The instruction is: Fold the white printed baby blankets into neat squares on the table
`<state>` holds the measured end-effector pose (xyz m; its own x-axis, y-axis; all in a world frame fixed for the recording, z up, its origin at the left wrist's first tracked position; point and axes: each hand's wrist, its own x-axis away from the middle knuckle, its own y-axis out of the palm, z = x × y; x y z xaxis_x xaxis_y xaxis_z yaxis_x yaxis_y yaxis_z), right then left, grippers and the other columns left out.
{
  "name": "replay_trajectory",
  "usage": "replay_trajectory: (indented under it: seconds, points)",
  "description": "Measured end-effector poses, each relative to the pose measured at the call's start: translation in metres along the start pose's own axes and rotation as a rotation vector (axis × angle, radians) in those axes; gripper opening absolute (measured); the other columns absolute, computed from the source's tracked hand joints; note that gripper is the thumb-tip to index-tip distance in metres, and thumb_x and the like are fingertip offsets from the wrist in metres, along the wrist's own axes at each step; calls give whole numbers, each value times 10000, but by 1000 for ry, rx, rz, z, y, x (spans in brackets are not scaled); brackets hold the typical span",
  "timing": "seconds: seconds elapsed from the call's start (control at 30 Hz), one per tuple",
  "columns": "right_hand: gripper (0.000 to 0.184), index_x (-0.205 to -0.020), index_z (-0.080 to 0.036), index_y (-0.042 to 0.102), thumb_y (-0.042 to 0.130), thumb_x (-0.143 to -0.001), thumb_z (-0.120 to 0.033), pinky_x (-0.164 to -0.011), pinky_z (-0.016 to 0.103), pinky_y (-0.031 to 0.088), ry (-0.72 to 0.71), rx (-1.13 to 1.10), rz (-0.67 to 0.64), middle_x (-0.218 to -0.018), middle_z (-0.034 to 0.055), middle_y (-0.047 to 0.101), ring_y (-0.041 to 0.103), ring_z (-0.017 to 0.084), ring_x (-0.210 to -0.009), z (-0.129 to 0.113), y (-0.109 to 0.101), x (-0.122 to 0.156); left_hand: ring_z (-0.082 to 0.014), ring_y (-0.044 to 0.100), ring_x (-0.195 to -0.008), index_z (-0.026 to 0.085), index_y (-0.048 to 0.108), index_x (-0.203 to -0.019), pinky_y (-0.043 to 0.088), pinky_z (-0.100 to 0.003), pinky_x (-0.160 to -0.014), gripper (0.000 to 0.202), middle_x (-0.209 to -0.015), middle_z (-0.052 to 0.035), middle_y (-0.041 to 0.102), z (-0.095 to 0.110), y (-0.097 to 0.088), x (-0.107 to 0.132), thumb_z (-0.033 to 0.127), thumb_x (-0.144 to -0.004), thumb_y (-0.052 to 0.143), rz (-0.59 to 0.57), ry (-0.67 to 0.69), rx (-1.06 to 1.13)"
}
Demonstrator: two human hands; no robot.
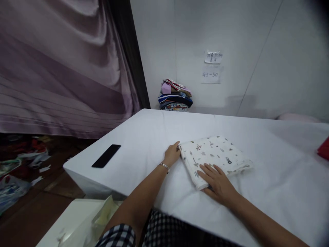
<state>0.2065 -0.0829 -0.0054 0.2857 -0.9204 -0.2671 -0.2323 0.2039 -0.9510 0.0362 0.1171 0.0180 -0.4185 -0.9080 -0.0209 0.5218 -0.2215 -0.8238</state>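
A folded white cloth point(214, 152) printed with small grey and brown leaf-like and other motifs lies on the white-covered table point(144, 137). My left hand point(172, 154), with a silver bracelet at the wrist, is closed at the cloth's far left corner; some of its fingertips are hidden by the fabric. Over the near edge rests my right hand point(217, 181), palm down, its fingers spread on the top layer. The right thumb sits low by the front fold, partly out of sight.
A black phone point(106, 156) lies near the table's left edge. Folded fabrics point(176, 95) are stacked by the back wall, below two paper notes point(212, 67). Something red point(324, 149) shows at far right. A pinkish curtain point(64, 68) hangs left, with bags point(12, 188) on the floor.
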Motion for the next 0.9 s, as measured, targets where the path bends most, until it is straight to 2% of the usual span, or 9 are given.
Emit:
replay_trajectory:
  seconds: [0.2,0.33,0.4,0.47,0.53,0.63,0.7,0.77,0.9]
  points:
    - [548,-1369,-306,360,496,-842,-366,-1047,519,235,12,20,-17,-1435,66,345,312,271,-1313,1,-2,2,-173,520,-1042,262,642,-987,393,-265,-895,291,-1026,4,654,-9,-4,-17,160,-832,417,61,20,-31]
    - [547,-1373,-298,351,483,-844,-344,-1045,520,238,15,30,-14,-1441,66,335,304,265,-1318,2,0,3,-173,562,-948,248,655,-914,425,-264,-839,231,-927,4,668,-22,-3,-24,191,-805,459,32,27,26]
    - [543,-1372,-298,351,478,-847,-353,-1045,526,234,6,27,-17,-1445,65,328,293,266,-1322,3,2,2,-167,570,-946,234,645,-965,438,-255,-836,251,-980,0,661,-20,-3,-24,182,-787,476,34,1,106]
    - [538,-1373,-295,349,469,-854,-365,-1048,534,223,8,10,-21,-1448,68,321,275,268,-1330,2,2,2,-162,550,-1017,218,610,-1069,430,-254,-886,345,-1117,-10,619,-7,-3,-21,128,-768,466,109,20,166]
    - [547,-1376,-287,348,473,-852,-385,-1054,546,200,21,-34,-28,-1452,74,311,256,274,-1337,0,-1,1,-163,490,-1126,220,567,-1151,376,-271,-980,416,-1233,-9,555,15,0,-13,99,-774,440,182,152,163]
    - [567,-1352,-291,390,518,-820,-439,-1068,537,190,54,-204,-59,-1425,65,366,288,271,-1324,0,-14,2,-186,385,-1245,247,531,-1204,241,-335,-1092,371,-1306,2,504,50,14,3,232,-841,458,77,439,44]
    - [484,-1284,-304,480,513,-822,-444,-1061,478,262,167,-377,-23,-1341,42,487,392,242,-1267,10,-28,0,-230,289,-1313,248,472,-1272,153,-427,-1117,425,-1399,-18,400,66,27,13,350,-859,460,-27,518,-64]
    - [349,-1155,-300,594,483,-842,-406,-1004,399,367,397,-507,107,-1208,26,602,511,212,-1154,32,-43,-5,-252,215,-1348,231,436,-1306,86,-471,-1122,482,-1436,-42,340,71,39,21,425,-865,438,-84,541,-134]
    - [243,-945,-242,684,524,-793,-345,-895,336,439,824,-459,369,-1019,33,685,598,216,-982,106,-64,-25,-248,138,-1373,243,401,-1336,15,-477,-1128,501,-1462,-22,288,66,49,25,465,-888,361,-130,529,-194]
